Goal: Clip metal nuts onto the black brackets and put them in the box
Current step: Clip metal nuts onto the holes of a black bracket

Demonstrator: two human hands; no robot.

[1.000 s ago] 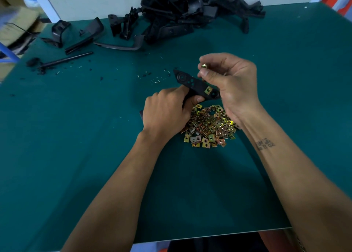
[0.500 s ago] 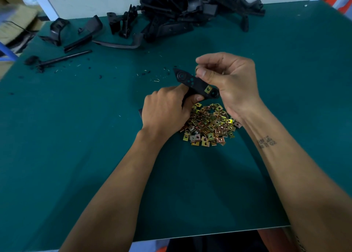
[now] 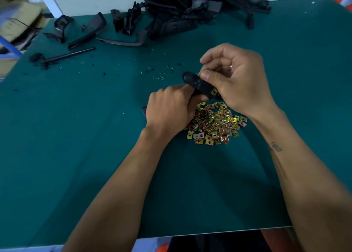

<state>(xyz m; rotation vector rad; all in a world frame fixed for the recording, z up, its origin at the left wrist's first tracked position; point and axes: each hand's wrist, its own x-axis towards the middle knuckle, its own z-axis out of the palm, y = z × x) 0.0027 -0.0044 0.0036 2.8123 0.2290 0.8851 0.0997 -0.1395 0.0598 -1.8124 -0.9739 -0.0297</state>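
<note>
While you look down, the green tabletop (image 3: 76,156) fills most of the view, with a smooth matte cover and a pale front edge. At its far side lies a big pile of black brackets (image 3: 190,6), angular moulded pieces with flat arms and bent ends, and a few single ones lie spread to the left of it. Small dark crumbs and pale slivers lie on the cover in front of them.

Your left hand (image 3: 169,108) is curled round the lower part of one black bracket (image 3: 196,84), which you hold tilted just above the tabletop. This piece is flat and long, with a round boss and small holes at its upper end. One yellow metal nut (image 3: 214,92) already sits clipped on its edge. Your right hand (image 3: 236,80) has thumb and forefinger pinched together at the upper edge of the bracket; what they pinch I cannot tell.

Under both hands lies the heap of metal nuts (image 3: 215,124), small square clips, shiny gold and copper.
</note>
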